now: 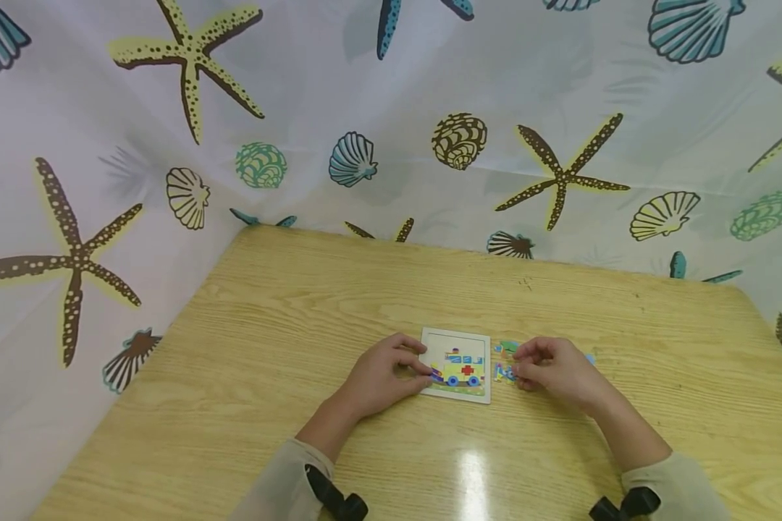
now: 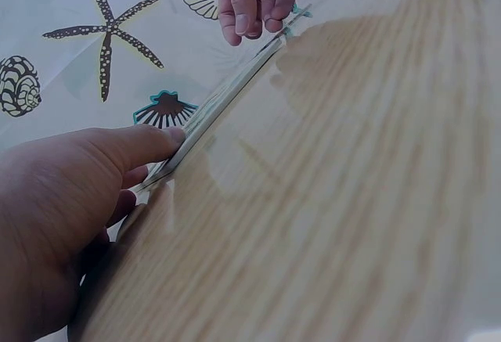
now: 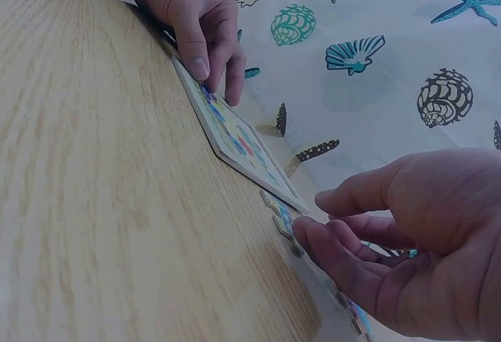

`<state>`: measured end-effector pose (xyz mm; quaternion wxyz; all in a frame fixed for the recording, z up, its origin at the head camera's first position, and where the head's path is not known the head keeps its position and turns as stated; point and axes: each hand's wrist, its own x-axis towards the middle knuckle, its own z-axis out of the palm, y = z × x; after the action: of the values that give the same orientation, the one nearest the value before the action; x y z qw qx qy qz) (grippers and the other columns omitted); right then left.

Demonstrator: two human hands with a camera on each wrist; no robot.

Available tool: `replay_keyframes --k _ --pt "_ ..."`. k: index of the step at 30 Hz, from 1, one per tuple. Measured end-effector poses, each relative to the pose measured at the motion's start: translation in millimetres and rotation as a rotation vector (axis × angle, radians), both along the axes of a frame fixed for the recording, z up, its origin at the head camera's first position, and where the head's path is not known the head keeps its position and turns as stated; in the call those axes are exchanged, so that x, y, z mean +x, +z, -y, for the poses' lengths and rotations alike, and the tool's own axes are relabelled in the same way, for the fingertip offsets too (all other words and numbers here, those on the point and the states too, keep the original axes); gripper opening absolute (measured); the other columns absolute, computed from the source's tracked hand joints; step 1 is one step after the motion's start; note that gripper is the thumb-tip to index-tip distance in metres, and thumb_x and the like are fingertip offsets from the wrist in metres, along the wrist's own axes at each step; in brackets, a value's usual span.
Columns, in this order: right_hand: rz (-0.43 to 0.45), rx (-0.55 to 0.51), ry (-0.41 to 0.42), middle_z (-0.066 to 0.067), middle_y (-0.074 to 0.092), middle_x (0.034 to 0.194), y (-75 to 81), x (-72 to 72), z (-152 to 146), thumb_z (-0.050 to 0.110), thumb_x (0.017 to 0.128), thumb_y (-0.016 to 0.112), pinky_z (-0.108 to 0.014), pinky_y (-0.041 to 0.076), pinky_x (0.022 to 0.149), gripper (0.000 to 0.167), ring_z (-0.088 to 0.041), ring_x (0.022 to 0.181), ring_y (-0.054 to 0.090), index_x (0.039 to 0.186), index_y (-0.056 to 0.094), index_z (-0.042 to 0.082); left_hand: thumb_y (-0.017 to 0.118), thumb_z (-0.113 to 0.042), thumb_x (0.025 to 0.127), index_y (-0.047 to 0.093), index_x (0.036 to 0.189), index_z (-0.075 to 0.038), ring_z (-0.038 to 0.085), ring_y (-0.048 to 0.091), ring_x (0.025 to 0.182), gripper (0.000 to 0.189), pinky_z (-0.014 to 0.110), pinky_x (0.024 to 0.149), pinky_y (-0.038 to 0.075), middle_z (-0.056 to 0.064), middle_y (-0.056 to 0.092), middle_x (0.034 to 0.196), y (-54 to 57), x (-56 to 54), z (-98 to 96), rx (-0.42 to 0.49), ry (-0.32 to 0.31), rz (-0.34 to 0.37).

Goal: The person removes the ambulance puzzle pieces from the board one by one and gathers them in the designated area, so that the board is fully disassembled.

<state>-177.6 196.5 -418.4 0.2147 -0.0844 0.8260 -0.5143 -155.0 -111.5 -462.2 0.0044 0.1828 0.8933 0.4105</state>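
A square puzzle board [image 1: 455,333] with a pale frame lies on the wooden table, partly filled with a yellow ambulance picture that has a red cross and blue wheels. My left hand [image 1: 387,373] rests at the board's left side, its thumb and fingertips on the lower left edge beside a purple and red part. Just right of the board are loose puzzle pieces [image 1: 503,373], blue, yellow and green. My right hand [image 1: 557,370] hovers at these pieces, thumb and index finger apart in the right wrist view. Its fingers partly cover the pieces, and nothing shows between them.
More pieces [image 3: 356,318] lie beneath and beyond the right hand, mostly hidden by it. The wood-grain table [image 1: 339,289] runs back to a white cloth [image 1: 404,94] printed with starfish and shells, which also hangs along the left side. Black straps [image 1: 335,496] circle both sleeves.
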Motion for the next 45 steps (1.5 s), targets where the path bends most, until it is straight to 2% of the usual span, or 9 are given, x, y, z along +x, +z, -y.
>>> replay_keyframes --k 9,19,27,31,36,41,45 --pt "-0.019 0.03 0.033 -0.011 0.063 0.095 3.8 -4.2 16.7 0.014 0.095 0.068 -0.028 0.06 0.073 0.028 -0.017 0.08 0.067 0.114 0.064 -0.005 0.081 -0.028 0.085 0.081 0.09 -0.023 0.022 0.059 0.119 0.006 0.044 0.102 0.048 -0.005 0.063 0.121 -0.4 0.8 -0.3 0.001 -0.002 0.001" --pt "-0.062 0.088 0.121 -0.009 0.061 0.082 7.8 -16.4 43.2 0.017 0.095 0.066 -0.027 0.045 0.058 0.027 -0.02 0.066 0.056 0.115 0.068 -0.001 0.081 -0.027 0.085 0.081 0.09 -0.022 0.021 0.06 0.118 0.007 0.043 0.1 0.049 -0.003 0.064 0.12 1.2 0.1 -0.3 0.017 -0.004 0.0" --pt "-0.065 0.097 0.179 -0.013 0.067 0.089 7.3 -21.4 58.4 0.014 0.095 0.065 -0.031 0.057 0.068 0.029 -0.018 0.074 0.068 0.12 0.066 -0.003 0.081 -0.026 0.085 0.081 0.09 -0.021 0.022 0.061 0.117 0.007 0.043 0.099 0.049 -0.003 0.064 0.121 3.9 0.2 0.3 0.017 -0.01 -0.001" --pt "-0.067 0.124 0.181 -0.011 0.068 0.089 2.3 -23.0 62.9 0.015 0.095 0.066 -0.03 0.055 0.065 0.028 -0.016 0.072 0.067 0.119 0.066 0.0 0.08 -0.026 0.086 0.081 0.09 -0.021 0.022 0.061 0.116 0.006 0.044 0.099 0.05 -0.002 0.064 0.121 3.5 1.1 0.0 0.018 -0.016 -0.002" --pt "-0.083 0.162 0.192 -0.007 0.065 0.086 -3.1 -23.6 65.4 0.015 0.093 0.07 -0.027 0.048 0.061 0.029 -0.015 0.068 0.06 0.119 0.066 0.003 0.08 -0.026 0.086 0.081 0.09 -0.021 0.023 0.06 0.117 0.006 0.044 0.1 0.049 -0.001 0.064 0.121 2.6 1.6 -0.2 0.014 -0.019 0.005" --pt "-0.157 0.208 0.255 -0.006 0.062 0.095 -3.2 -22.3 66.9 0.015 0.091 0.074 -0.028 0.048 0.067 0.035 -0.016 0.074 0.058 0.123 0.066 0.005 0.08 -0.026 0.086 0.081 0.091 -0.021 0.023 0.06 0.118 0.007 0.045 0.101 0.049 -0.001 0.064 0.121 3.6 1.5 0.6 0.006 -0.018 -0.005" --pt "-0.188 0.24 0.271 -0.006 0.061 0.099 -2.2 -20.0 70.1 0.015 0.091 0.074 -0.03 0.049 0.07 0.033 -0.016 0.077 0.057 0.123 0.067 0.007 0.08 -0.025 0.086 0.081 0.091 -0.021 0.024 0.061 0.118 0.007 0.045 0.1 0.049 -0.001 0.064 0.121 4.9 2.1 1.9 0.019 -0.016 0.001"
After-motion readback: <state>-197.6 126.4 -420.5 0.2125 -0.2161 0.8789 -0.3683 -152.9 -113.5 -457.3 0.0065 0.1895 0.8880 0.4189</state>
